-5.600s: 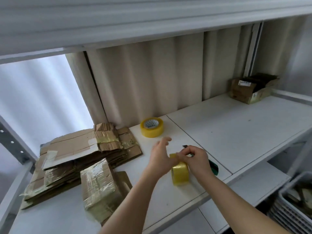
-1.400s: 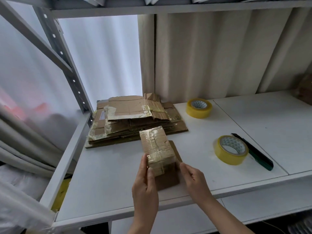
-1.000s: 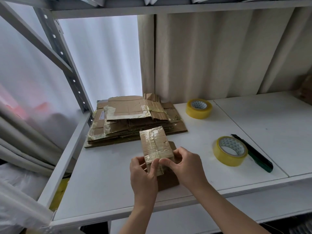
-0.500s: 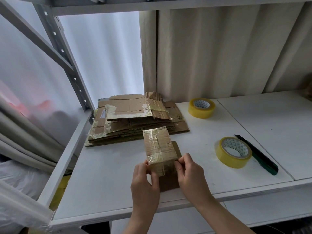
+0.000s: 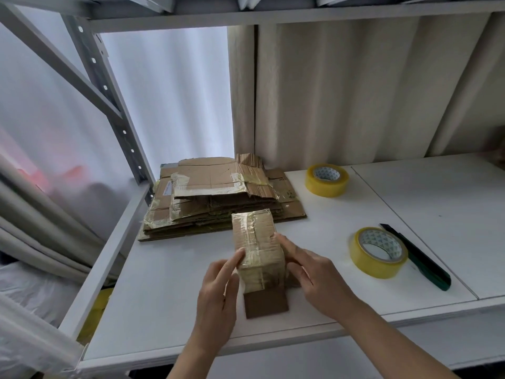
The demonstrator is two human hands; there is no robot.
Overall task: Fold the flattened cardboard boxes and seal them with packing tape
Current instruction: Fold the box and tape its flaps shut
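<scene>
Stack of flattened boxes [image 5: 218,195] at far left of bench [image 5: 410,203]. Left hand [image 5: 216,294], fingers straight, touches left side of taped small box [image 5: 257,247]; box near centre, long axis running near-to-far, resting on a brown cardboard piece [image 5: 266,303]. Right hand [image 5: 314,272], fingers extended, touches its right side. Right: near tape roll [image 5: 378,251], knife [image 5: 420,258] just beside; far tape roll [image 5: 326,179]

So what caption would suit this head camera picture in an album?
Both hands, left hand and right hand, press a small tape-wrapped brown cardboard box on the white shelf.
</scene>
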